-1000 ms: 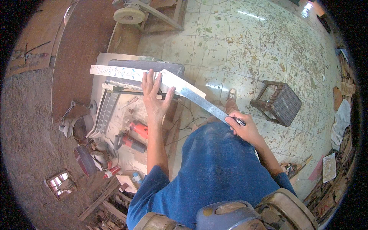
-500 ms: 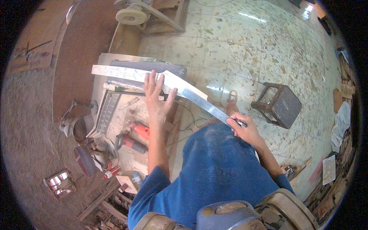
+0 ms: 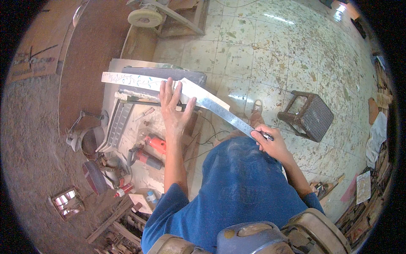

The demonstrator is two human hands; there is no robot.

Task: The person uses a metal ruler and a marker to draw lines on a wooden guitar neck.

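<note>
A white strip [image 3: 134, 79] with a drawn vine pattern and a wider, angled white section [image 3: 190, 89] lie across a dark grey padded block [image 3: 188, 74]. My left hand [image 3: 172, 110] rests on the white pieces with its fingers spread and pressed on top. From the angled section a steel ruler [image 3: 230, 117] runs down toward my body. My right hand [image 3: 268, 142] grips the ruler's near end together with a small black object [image 3: 267, 136], perhaps a pen, whose shape is mostly hidden.
Red power tools [image 3: 154, 146] lie below the block on a dusty surface. A dark woven stool [image 3: 315, 116] stands at the right on tiled floor [image 3: 296, 46]. A brown board [image 3: 78, 55], a pale wheel on a frame [image 3: 144, 19] and scrap wood [image 3: 380, 95] surround the workspace.
</note>
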